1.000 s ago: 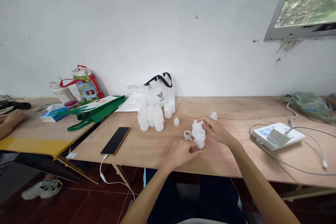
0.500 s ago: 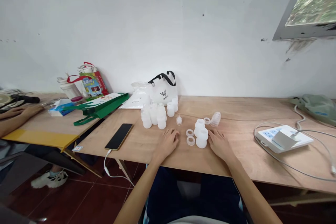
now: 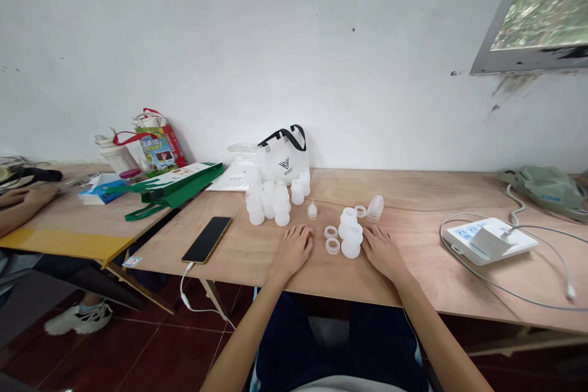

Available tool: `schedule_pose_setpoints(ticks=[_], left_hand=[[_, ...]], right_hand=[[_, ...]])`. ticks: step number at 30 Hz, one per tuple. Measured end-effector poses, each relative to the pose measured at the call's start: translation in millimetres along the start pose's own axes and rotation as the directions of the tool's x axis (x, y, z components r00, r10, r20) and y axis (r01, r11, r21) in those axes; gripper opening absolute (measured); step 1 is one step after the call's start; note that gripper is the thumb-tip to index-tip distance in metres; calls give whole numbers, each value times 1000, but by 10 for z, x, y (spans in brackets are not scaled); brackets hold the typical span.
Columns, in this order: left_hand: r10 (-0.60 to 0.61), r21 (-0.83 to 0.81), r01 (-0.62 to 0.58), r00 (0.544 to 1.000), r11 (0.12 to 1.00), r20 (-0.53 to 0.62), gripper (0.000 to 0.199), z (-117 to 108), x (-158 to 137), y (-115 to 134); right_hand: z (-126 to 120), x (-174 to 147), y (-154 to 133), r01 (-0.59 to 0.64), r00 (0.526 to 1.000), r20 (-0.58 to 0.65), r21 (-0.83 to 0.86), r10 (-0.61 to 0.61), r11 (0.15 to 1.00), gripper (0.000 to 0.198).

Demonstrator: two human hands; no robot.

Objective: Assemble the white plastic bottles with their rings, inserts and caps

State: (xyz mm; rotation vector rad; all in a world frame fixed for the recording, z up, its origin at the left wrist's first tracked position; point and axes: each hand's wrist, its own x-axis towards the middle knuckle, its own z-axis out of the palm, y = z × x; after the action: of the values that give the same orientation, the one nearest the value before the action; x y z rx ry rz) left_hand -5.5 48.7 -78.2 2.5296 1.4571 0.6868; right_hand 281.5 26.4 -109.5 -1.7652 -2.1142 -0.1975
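Observation:
Palm down on the wooden table [image 3: 257,260], my left hand [image 3: 295,248] rests open with nothing in it. My right hand [image 3: 381,248] also lies flat and open, close beside a white translucent bottle [image 3: 352,241]. Another such bottle [image 3: 348,220] stands just behind that one. Between my hands lie two clear rings [image 3: 332,246]. Farther back are a third ring [image 3: 361,212], a clear dome-shaped cap [image 3: 375,208] leaning over, and a small nipple-shaped clear piece [image 3: 312,211]. A group of several capped translucent bottles [image 3: 269,202] stands beyond my left hand.
A phone [image 3: 206,239] on a charging cable lies at left. Behind stand a white bag [image 3: 285,162], a plastic packet [image 3: 236,174] and a green bag [image 3: 179,187]. At right sits a white power strip [image 3: 487,239] with cables. Another person's hand [image 3: 37,196] rests on the neighbouring table.
The view has shifted slightly. My hands and the bottles have stayed where they were on the table.

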Motion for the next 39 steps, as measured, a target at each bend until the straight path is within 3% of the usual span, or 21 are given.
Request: schedule_pose_setpoints(ticks=[8, 11, 15, 19, 23, 30, 39], left_hand=[[3, -35, -4, 1000, 999, -18, 13, 7, -3, -13], [-92, -186, 78, 993, 979, -68, 11, -18, 54, -2], [-269, -360, 211, 955, 909, -121, 29, -76, 304, 39], [-359, -272, 346, 933, 898, 2, 48, -40, 658, 17], [-350, -244, 348, 936, 905, 36, 39, 80, 850, -66], [-295, -190, 287, 955, 939, -18, 33, 130, 816, -105], [-291, -31, 291, 957, 956, 1, 35, 99, 786, 10]], right_hand=[[-17, -6, -10, 1, 1000, -17, 16, -1, 1000, 32], [-15, -6, -13, 2, 1000, -23, 20, -1, 1000, 32], [-7, -9, -16, 5, 1000, -24, 22, -4, 1000, 31], [-9, -10, -12, 1, 1000, -11, 16, -1, 1000, 31], [-11, -7, -3, 11, 1000, 1, 7, -11, 1000, 29], [-6, -6, -1, 14, 1000, -9, 8, -14, 1000, 29], [10, 3, -4, -16, 1000, 27, -13, 16, 1000, 33]])
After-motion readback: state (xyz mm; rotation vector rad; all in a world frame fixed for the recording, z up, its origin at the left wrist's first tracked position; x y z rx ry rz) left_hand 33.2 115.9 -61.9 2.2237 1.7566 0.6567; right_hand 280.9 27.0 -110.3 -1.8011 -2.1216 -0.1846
